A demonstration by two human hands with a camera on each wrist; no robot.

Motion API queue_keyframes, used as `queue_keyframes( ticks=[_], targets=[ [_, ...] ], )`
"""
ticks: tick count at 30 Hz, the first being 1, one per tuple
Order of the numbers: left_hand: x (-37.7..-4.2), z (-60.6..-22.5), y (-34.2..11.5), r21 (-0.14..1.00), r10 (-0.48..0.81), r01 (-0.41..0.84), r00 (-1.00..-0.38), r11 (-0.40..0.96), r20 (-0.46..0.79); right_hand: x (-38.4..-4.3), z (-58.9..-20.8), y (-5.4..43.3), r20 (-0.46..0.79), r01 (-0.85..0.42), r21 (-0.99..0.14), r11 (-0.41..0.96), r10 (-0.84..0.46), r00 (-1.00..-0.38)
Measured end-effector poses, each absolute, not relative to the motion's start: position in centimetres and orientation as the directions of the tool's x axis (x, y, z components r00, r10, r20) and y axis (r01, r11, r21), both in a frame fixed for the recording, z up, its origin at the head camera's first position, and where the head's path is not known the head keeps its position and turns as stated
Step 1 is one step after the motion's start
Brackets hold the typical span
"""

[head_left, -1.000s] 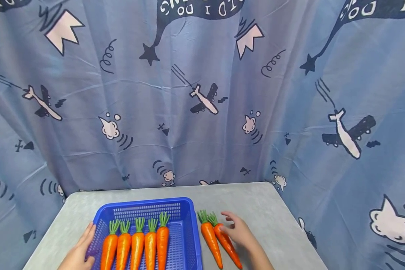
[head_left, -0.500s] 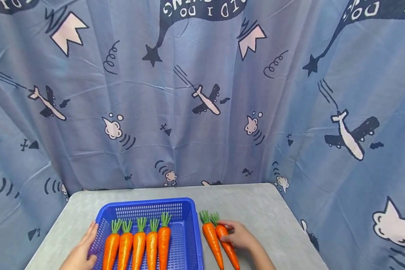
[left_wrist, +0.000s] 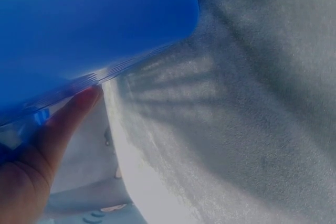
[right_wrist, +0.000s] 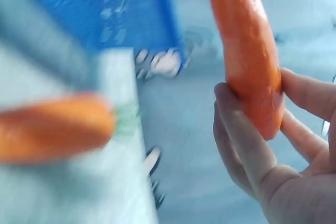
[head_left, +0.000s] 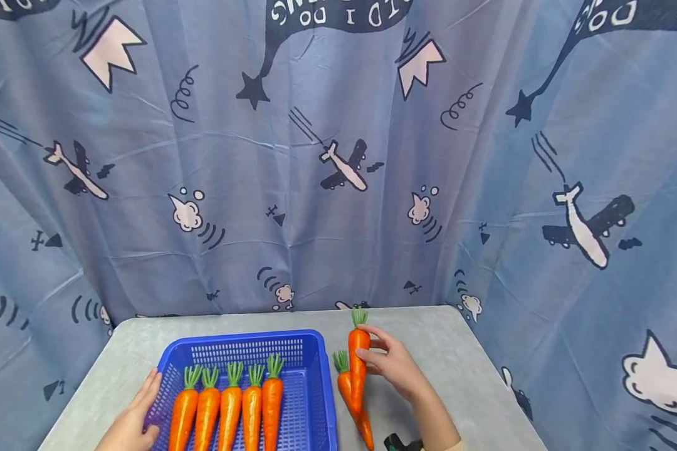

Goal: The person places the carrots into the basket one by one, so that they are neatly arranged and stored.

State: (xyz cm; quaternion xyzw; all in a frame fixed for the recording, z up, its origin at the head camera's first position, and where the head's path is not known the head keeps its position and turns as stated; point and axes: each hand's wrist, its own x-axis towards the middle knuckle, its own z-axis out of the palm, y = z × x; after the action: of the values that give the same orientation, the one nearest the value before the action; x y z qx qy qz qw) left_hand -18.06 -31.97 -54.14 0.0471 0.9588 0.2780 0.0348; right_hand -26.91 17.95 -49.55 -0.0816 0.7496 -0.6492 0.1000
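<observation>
My right hand [head_left: 392,363] pinches an orange carrot [head_left: 358,363] with a green top between thumb and fingers, raised with the top pointing away. In the right wrist view the fingers hold this carrot [right_wrist: 249,51] near its thick end. A second carrot [head_left: 345,385] lies on the table below it, partly covered by it. My left hand [head_left: 132,413] rests along the left outer side of a blue plastic basket [head_left: 326,382], fingers straight. In the left wrist view the thumb [left_wrist: 68,121] touches the basket's lower edge. Several carrots [head_left: 229,407] lie side by side in the basket's left and middle.
The grey table [head_left: 429,338] extends to the right of the basket. A blue curtain [head_left: 293,238] with airplane prints hangs behind its far edge. A small dark object [head_left: 400,443] sits at the right wrist.
My right hand has closed on the right-hand carrot and lifted it from the table, up and left over the other carrot. The left hand and basket have stayed put.
</observation>
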Motion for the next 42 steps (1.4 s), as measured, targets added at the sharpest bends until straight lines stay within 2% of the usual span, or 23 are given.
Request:
queue_keyframes(
  ticks=[5,10,15,17,24,30,33,36,40,42],
  targets=[
    [-18.1,-54.3,-31.9,0.535,0.108,0.076,-0.994,0.842,-0.028,-27.0,-46.6,13.9,-0.043,-0.007,-0.987,0.158,-0.311,-0.949],
    [-18.0,-54.8,-31.9,0.494,0.111,0.110,-0.993,0.862,0.028,-26.9,-45.5,8.9,-0.067,0.019,-0.990,0.136,-0.358,-0.931],
    [-17.9,-54.8,-32.2,0.493,0.106,0.110,-0.994,0.863,0.036,-26.8,-45.8,3.1,-0.075,0.058,-0.997,0.053,-0.442,-0.894],
    [-17.9,-54.8,-32.2,0.494,0.101,0.098,-0.995,0.864,0.021,-26.7,-46.1,1.2,-0.105,0.089,-0.994,0.056,-0.476,-0.873],
    [-17.8,-55.1,-32.1,0.455,0.108,0.136,-0.990,0.880,0.087,-26.2,-47.7,-3.2,-0.211,0.165,-0.977,0.132,-0.558,-0.802],
    [-18.0,-54.1,-32.1,0.536,0.106,0.086,-0.994,0.840,-0.006,-25.9,-48.9,-6.0,-0.255,0.202,-0.967,0.155,-0.576,-0.777],
    [-18.2,-53.8,-32.0,0.543,0.107,0.081,-0.994,0.836,-0.016,-25.9,-49.2,-7.1,-0.289,0.186,-0.954,0.235,-0.555,-0.780],
    [-18.2,-53.8,-32.0,0.543,0.106,0.079,-0.994,0.836,-0.018,-26.0,-49.6,-7.9,-0.321,0.121,-0.914,0.387,-0.509,-0.798],
    [-18.1,-54.1,-32.0,0.550,0.107,0.075,-0.994,0.832,-0.026,-26.0,-50.0,-8.2,-0.318,-0.065,-0.796,0.602,-0.508,-0.801],
    [-18.0,-54.3,-32.0,0.546,0.109,0.090,-0.994,0.833,-0.003,-26.0,-50.1,-8.2,-0.315,-0.119,-0.770,0.627,-0.536,-0.784]
  ],
)
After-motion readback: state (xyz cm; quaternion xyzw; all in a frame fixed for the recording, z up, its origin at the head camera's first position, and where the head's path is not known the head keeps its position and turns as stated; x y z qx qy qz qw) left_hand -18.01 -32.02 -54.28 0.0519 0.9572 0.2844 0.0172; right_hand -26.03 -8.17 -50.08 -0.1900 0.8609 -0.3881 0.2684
